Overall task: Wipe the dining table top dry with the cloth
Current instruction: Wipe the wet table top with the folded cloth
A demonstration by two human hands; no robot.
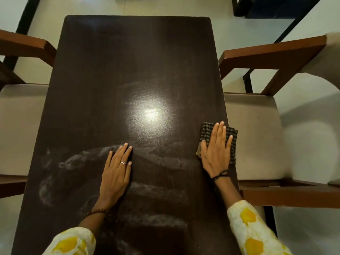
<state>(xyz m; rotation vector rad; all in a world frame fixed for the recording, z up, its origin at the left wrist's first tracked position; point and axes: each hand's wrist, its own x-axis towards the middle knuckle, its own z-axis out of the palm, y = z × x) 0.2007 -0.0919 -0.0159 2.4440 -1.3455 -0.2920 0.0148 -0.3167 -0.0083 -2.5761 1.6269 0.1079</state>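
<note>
The dining table point(114, 70) is showing pale damp streaks across its near half. The left hand point(116, 173) is lying flat and empty mid-table, bracing. At the table's right edge, the right hand point(217, 153) is pressing the checked cloth point(232, 137) flat, fingers spread; wiping seems underway, and the next sweep probably needs to go leftward over the streaks.

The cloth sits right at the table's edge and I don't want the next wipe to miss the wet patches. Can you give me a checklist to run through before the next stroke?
1. Right hand flat on the checked cloth: ok.
2. Cloth fully on the table top: not ok, its right side overhangs the edge.
3. Left hand braced flat on the table: ok.
4. Path leftward free of objects: ok.
5. Smeary streaks cleared from the near half: not ok.
6. Cloth dry enough to absorb: cannot tell.
</note>
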